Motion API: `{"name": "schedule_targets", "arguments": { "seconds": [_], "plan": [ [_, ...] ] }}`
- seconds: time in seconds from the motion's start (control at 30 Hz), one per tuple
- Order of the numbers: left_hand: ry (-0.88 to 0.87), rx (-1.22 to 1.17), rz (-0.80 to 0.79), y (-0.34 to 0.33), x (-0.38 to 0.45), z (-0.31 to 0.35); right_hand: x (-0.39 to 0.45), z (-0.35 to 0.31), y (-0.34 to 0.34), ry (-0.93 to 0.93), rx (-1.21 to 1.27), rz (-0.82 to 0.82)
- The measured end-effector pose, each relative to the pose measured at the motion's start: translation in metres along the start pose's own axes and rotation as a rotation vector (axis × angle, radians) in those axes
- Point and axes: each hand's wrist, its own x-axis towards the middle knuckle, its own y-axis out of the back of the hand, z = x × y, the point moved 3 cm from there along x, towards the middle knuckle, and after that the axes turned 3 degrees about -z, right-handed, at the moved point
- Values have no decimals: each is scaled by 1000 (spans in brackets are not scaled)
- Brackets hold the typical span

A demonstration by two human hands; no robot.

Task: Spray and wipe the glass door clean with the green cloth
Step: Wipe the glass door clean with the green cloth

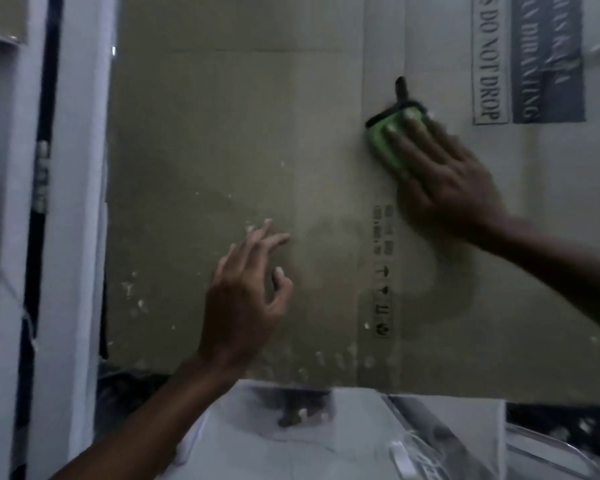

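The glass door fills most of the view, with brown cardboard showing behind it. White specks and a damp smear mark the pane's lower half. My right hand presses the green cloth flat against the glass at the upper right, fingers straight over it. The cloth has a dark edge and a short dark tab sticking up. My left hand hovers near the pane's lower middle with fingers loosely spread, holding nothing. No spray bottle is in view.
A white door frame runs down the left side, with a dark gap beside it. Behind the glass, the cardboard carries "DO NOT DROP" print at the upper right. A white box and clear plastic sit below.
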Motion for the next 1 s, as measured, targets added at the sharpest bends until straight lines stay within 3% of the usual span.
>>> {"name": "schedule_targets", "arguments": {
  "seconds": [0.1, 0.17, 0.23, 0.37, 0.47, 0.53, 0.6, 0.67, 0.73, 0.8, 0.87, 0.93, 1.0],
  "plan": [
    [26, 61, 39, 16, -8, -27, 29, -2, -2, -386, 114, 30],
    [67, 91, 62, 26, -4, -45, 45, -33, -8, -451, 115, 35],
    [114, 134, 65, 33, 5, -59, 48, -76, -20, -314, 82, 21],
    [173, 212, 21, 43, 19, -74, 30, -168, -56, 233, 17, 45],
    [240, 175, -83, 45, 19, -77, 36, -167, -65, 510, -73, -32],
    [217, 170, -135, 49, 21, -79, 51, -141, -54, 380, -48, 16],
    [205, 147, -172, 56, 24, -82, 65, -120, -43, 88, 6, 75],
    [215, 114, -207, 63, 25, -86, 72, -127, -43, -130, 33, 118],
    [228, 89, -190, 68, 23, -92, 71, -151, -49, -206, 43, 141],
    [247, 117, -140, 74, 15, -103, 64, -177, -57, -91, 42, 114],
    [280, 179, -113, 79, 7, -118, 52, -191, -66, 169, -17, 68],
    [324, 237, -107, 84, 2, -135, 49, -185, -65, 389, -69, -14],
    [368, 256, -118, 90, -3, -147, 58, -169, -59, 475, -61, -67]
  ]
}}
